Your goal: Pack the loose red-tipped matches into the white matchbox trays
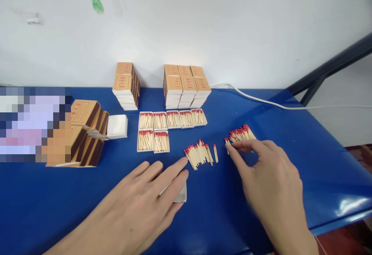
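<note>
My left hand (145, 197) lies flat on the blue table (261, 107), fingers spread over a white empty matchbox tray (180, 196) that peeks out beneath them. Its fingertips almost touch a loose pile of red-tipped matches (200, 153). My right hand (267, 177) reaches toward a second pile of matches (241, 133); its thumb and forefinger pinch at the near end of that pile. One single match (215, 152) lies between the piles.
Several filled white trays of matches (171, 120) sit in two rows behind the piles. Two stacks of closed matchboxes (186, 86) (126, 85) stand against the wall. Brown box sleeves (87, 131) and a white tray stack (117, 126) lie left. A white cable (261, 99) runs along the back right.
</note>
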Available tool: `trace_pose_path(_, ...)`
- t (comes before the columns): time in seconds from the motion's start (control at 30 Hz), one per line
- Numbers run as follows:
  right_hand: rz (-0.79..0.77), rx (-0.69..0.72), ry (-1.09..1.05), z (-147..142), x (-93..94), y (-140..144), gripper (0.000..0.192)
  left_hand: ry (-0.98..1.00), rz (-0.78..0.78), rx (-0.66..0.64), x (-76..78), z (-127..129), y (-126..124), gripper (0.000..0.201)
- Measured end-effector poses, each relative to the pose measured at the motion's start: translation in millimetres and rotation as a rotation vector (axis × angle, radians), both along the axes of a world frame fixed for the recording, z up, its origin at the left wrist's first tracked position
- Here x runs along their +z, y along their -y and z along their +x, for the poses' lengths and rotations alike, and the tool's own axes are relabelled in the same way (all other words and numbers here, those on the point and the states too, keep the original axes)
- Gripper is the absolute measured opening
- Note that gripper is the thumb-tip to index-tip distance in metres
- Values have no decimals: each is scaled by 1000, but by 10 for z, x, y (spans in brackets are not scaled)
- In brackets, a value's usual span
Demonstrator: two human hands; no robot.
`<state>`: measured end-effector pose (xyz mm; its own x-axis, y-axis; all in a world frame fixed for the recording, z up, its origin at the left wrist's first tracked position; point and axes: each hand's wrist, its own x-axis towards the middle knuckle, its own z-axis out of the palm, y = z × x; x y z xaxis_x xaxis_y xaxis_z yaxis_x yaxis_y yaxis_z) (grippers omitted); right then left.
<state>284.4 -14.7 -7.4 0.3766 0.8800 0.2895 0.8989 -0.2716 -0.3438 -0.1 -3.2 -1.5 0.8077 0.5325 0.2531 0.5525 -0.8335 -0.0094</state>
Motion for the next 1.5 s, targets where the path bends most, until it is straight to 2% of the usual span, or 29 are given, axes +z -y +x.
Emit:
trace_pose_path(0.13,-7,4,-9,-16,-4,5,64,3,4,1,7,2,4,58)
trace_pose_path(0.33,-27,-11,-58,-76,19,14,49,7,2,-1,20,16,-8,59)
trace_pose_path(0.73,8,111,-153,-353,41,-9,36,12,41,5,15,23,-6,60)
trace_pose_path(0.83,29,95,-127,-295,44,-6,35,3,40,0,9,22,-9,61)
trace_pose_path(1.0,40,-41,42,-100,37,0,44,-4,20,-9,9,20,-16,63)
trace_pose_path(1.17,22,-33,72,-9,0,-5,42,4,21,-15,-7,6,-10,58)
trace_pose_path(1.5,25,-72,64,-16,-27,-52,36,-26,-26,-43,14,1,-16,49)
